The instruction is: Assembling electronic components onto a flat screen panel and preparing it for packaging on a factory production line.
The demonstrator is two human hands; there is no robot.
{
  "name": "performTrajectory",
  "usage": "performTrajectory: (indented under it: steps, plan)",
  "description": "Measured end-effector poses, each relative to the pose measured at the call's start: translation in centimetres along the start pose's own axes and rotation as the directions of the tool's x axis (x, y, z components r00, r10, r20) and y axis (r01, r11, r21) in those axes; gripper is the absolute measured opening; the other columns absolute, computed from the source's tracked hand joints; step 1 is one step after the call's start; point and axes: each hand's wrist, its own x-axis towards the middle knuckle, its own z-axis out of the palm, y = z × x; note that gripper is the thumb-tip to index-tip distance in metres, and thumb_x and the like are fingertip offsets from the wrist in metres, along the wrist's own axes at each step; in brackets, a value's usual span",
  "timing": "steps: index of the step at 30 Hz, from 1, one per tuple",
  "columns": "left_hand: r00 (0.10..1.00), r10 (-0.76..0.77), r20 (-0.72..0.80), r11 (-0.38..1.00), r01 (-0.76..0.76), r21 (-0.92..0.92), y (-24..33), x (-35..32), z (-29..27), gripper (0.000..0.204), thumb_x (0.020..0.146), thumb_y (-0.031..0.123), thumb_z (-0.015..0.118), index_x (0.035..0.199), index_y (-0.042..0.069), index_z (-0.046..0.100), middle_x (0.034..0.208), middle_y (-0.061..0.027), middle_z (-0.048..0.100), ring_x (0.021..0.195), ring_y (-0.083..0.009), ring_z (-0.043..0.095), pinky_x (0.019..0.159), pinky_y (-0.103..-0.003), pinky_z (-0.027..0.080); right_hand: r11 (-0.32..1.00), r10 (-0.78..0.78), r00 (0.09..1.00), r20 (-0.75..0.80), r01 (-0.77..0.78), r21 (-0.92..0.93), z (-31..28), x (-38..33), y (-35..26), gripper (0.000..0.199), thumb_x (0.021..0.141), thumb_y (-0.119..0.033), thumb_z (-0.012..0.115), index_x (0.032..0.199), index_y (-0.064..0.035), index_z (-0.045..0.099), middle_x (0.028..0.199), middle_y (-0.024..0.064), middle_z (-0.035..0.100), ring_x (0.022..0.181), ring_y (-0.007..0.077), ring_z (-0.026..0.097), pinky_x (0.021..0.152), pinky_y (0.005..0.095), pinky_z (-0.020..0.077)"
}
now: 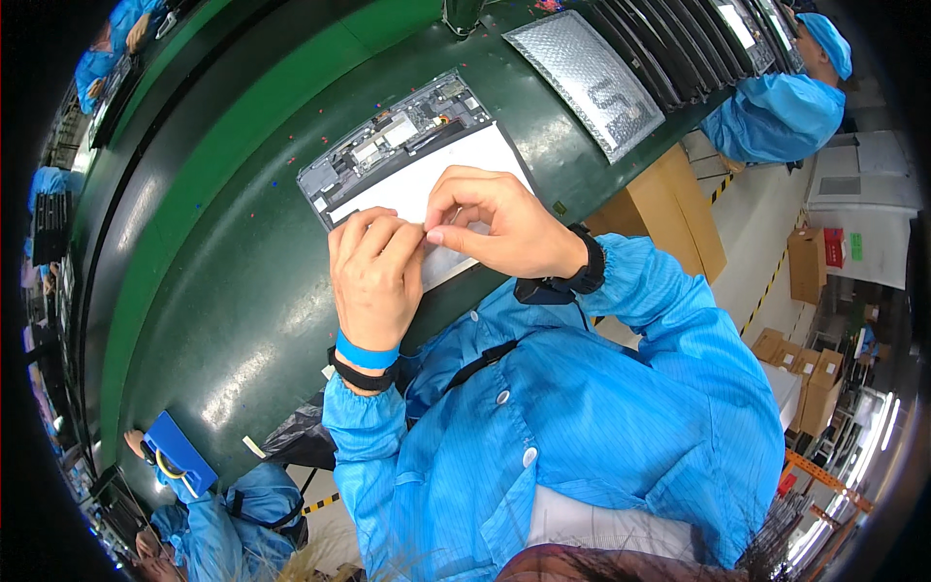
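An opened laptop base (388, 136) with bare circuit boards and parts lies on the green bench in front of me. Its near half is covered by a white sheet (398, 186). Over the sheet's near edge, my left hand (376, 272) is closed, fingers bent and thumb hidden. My right hand (509, 221) pinches thumb and forefinger together, and its fingertips meet those of the left. Whatever lies between the fingertips is too small or hidden to name.
Right of the laptop lies a silver bubble-wrap pouch (587, 82), with a row of dark panels (669, 48) beyond it. A cardboard box (669, 209) stands by the bench's right edge. Co-workers in blue (781, 116) sit at right and lower left, near a blue board (179, 454).
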Motion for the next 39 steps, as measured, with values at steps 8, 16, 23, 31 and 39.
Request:
performTrajectory:
  steps: [8,16,23,31,39]
  plan:
    - [1.0,-0.001,0.004,0.999,0.001,0.035,0.6,0.1,0.1,0.016,0.082,0.002,0.08,0.095,0.006,0.072,0.096,-0.0081,0.069,0.104,-0.0291,0.068,0.09,-0.042,0.048,0.993,0.09,0.996,0.021,-0.091,0.07,-0.1,-0.8,0.8,0.007,0.098,0.004,0.069,0.105,0.005,0.068,0.104,0.0092,0.063,0.092,0.0161,0.07,0.082,0.0304,0.0604]
    - [0.998,0.061,-0.015,0.998,-0.061,0.022,0.0,-0.1,0.4,0.017,0.081,0.002,0.081,0.094,0.007,0.073,0.095,-0.006,0.069,0.104,-0.0295,0.067,0.089,-0.043,0.049,0.994,0.081,0.997,-0.015,-0.08,0.078,-0.3,-0.8,1.3,0.009,0.099,-0.002,0.071,0.103,0.0066,0.068,0.098,0.0104,0.067,0.084,0.015,0.07,0.074,0.0296,0.0578]
    - [0.984,0.176,0.012,0.983,-0.177,0.039,-0.6,0.0,0.4,0.014,0.081,0.007,0.082,0.092,0.008,0.073,0.094,-0.0035,0.07,0.102,-0.0275,0.067,0.087,-0.042,0.048,0.922,0.244,0.93,0.275,-0.31,0.232,-2.4,0.0,1.2,0.006,0.104,-0.003,0.067,0.105,0.003,0.066,0.097,0.0056,0.066,0.089,0.0134,0.068,0.081,0.0291,0.0578]
    - [0.993,0.119,0.002,0.992,-0.119,0.034,-0.8,0.2,0.5,0.012,0.082,0.006,0.081,0.09,0.008,0.073,0.088,-0.0034,0.069,0.097,-0.0263,0.067,0.085,-0.041,0.048,0.926,0.248,0.93,0.271,-0.309,0.215,-2.6,0.5,1.1,0.011,0.103,-0.003,0.068,0.112,0.0019,0.064,0.098,0.0059,0.069,0.089,0.0138,0.068,0.083,0.0308,0.0585]
    - [0.99,0.138,0.022,0.99,-0.139,0.025,-0.9,0.3,0.4,0.013,0.081,0.005,0.081,0.089,0.008,0.072,0.089,-0.0036,0.069,0.098,-0.0265,0.067,0.086,-0.041,0.048,0.936,0.301,0.895,0.33,-0.343,0.077,-2.8,0.9,1.5,0.009,0.104,-0.006,0.068,0.107,0.0023,0.066,0.096,0.0039,0.067,0.087,0.0109,0.064,0.083,0.0275,0.0561]
